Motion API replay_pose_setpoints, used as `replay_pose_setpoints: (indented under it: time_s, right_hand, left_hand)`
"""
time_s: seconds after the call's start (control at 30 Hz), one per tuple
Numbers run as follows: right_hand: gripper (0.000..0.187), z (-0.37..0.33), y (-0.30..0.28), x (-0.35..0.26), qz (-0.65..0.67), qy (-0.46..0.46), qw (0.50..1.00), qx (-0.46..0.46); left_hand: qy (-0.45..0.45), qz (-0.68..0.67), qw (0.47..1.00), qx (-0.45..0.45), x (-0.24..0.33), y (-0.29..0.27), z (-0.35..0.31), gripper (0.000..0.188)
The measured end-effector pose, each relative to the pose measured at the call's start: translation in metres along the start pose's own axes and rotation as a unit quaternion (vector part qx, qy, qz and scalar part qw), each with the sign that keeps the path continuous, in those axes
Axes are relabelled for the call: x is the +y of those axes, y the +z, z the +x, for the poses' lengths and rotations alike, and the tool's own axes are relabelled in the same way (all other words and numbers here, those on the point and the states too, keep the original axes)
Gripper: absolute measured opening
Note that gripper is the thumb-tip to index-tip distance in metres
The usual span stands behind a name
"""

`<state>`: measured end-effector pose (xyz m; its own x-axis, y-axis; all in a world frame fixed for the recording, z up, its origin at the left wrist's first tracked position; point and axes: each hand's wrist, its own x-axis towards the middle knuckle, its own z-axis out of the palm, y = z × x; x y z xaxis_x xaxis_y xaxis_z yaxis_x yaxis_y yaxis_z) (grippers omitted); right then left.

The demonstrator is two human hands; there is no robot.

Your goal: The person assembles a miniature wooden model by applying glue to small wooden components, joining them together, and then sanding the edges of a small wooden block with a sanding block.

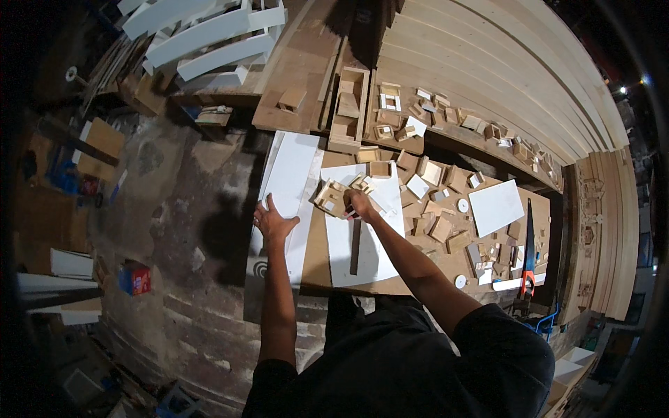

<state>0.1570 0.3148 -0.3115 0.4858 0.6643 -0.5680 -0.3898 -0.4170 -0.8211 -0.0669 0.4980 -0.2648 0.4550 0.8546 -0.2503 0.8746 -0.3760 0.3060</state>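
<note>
My left hand (275, 221) rests on the long white board (291, 164) at the left end of the workbench, its fingers spread. Over a white sheet (334, 261) in front of me, my right hand (359, 203) is closed, and what its fingers hold is hidden. Just left of that hand lies a small wooden frame (329, 196) with compartments. A narrow brown strip (355, 249) runs along the white sheet toward me.
Many small wooden boxes and offcuts (440, 228) cover the bench's right side, with a second white sheet (497, 207) and a handsaw (529, 244) beyond. Long planks (502, 63) are stacked at the back right. White curved pieces (209, 38) are piled at the far left.
</note>
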Motion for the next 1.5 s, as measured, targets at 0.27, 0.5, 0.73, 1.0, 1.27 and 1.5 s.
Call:
replay_pose_setpoints:
  time_s: [0.27, 0.5, 0.73, 1.0, 1.27, 1.5]
  right_hand:
    - [0.044, -0.001, 0.014, 0.007, -0.027, 0.015, 0.999, 0.033]
    - [0.049, 0.004, 0.005, 0.021, -0.037, -0.050, 0.998, 0.022]
    - [0.052, -0.007, 0.018, -0.001, -0.057, 0.008, 0.996, 0.068]
    - [0.050, -0.003, 0.025, 0.008, -0.117, -0.009, 0.984, 0.132]
    - [0.047, -0.002, 0.023, 0.035, -0.212, -0.080, 0.954, 0.198]
    - [0.035, -0.029, 0.028, 0.058, -0.143, -0.166, 0.937, 0.271]
  left_hand:
    - [-0.010, 0.002, 1.000, 0.002, -0.007, 0.004, 0.000, 0.120]
    - [-0.010, 0.002, 1.000, 0.008, -0.002, 0.003, 0.000, 0.121]
    - [-0.016, 0.004, 1.000, 0.008, -0.005, 0.004, 0.000, 0.121]
    - [-0.024, 0.007, 1.000, 0.004, -0.004, 0.002, -0.001, 0.121]
    - [-0.029, 0.009, 1.000, 0.005, 0.000, 0.000, -0.002, 0.121]
    - [-0.034, 0.014, 0.999, 0.003, 0.005, -0.001, -0.001, 0.121]
